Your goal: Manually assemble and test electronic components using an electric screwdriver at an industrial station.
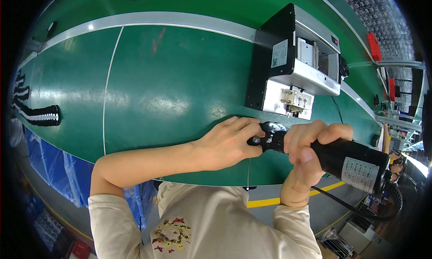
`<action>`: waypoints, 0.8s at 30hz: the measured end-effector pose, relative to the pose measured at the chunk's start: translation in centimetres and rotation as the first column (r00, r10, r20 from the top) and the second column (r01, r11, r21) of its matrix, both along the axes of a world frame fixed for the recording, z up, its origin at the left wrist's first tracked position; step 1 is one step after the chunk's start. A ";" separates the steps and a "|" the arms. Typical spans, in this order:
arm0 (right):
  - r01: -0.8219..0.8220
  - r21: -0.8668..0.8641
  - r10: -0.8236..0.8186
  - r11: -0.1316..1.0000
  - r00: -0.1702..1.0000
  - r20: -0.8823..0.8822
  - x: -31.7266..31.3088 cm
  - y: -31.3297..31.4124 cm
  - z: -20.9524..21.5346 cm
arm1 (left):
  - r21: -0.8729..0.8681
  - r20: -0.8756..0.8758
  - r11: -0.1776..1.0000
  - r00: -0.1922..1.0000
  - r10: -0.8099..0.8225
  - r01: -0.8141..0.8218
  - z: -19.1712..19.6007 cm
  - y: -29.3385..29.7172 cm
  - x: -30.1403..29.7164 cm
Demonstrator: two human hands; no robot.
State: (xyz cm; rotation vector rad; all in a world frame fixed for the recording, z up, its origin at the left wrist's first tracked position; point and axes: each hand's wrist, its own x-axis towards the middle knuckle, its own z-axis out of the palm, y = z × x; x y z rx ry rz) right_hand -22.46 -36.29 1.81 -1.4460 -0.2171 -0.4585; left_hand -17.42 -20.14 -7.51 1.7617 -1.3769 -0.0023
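My right hand (pixel 308 144) is wrapped round a black electric screwdriver (pixel 330 155), held nearly level with its cable trailing from the back end at the right. Its front end points left at a small black part with shiny spots (pixel 271 129) low over the green table. My left hand (pixel 227 144) curls its fingers against that part from the left, and a round dark knob shows beside the fingertips. The exact kind of the part and the contact at the screwdriver's tip are hidden by fingers.
A black and silver screw feeder (pixel 270 81) stands just beyond my hands on the green table (pixel 180 79). Stacked black ribbed parts (pixel 45 115) lie at the far left. A metal rail (pixel 180 19) runs along the back. The screwdriver's cable (pixel 342 205) hangs off the right front.
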 end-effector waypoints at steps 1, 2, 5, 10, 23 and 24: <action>0.001 -0.004 -0.001 1.000 1.000 -0.005 0.0 0.2 0.0 | 0.002 -0.011 1.000 1.000 -0.002 0.002 0.0 0.1 0.0; 0.002 -0.008 -0.002 1.000 1.000 -0.010 0.0 0.4 0.1 | 0.003 -0.021 1.000 1.000 -0.004 0.004 -0.2 0.1 -0.1; 0.003 0.070 -0.006 0.998 0.999 0.051 0.0 0.0 0.2 | 0.016 -0.017 0.999 0.999 -0.028 0.028 0.0 0.1 0.1; -0.017 0.118 -0.014 0.993 0.967 0.253 1.4 -3.0 3.1 | 0.027 0.004 0.999 0.999 -0.037 0.037 -0.2 0.1 0.0; 0.183 0.044 -0.188 0.982 0.968 0.169 3.8 -3.0 3.2 | 0.037 -0.015 0.998 0.999 -0.050 0.051 -0.2 0.2 0.2; 0.178 0.045 -0.183 0.983 0.968 0.172 3.6 -3.1 3.4 | 0.037 -0.017 0.998 0.999 -0.051 0.052 -0.1 0.1 0.2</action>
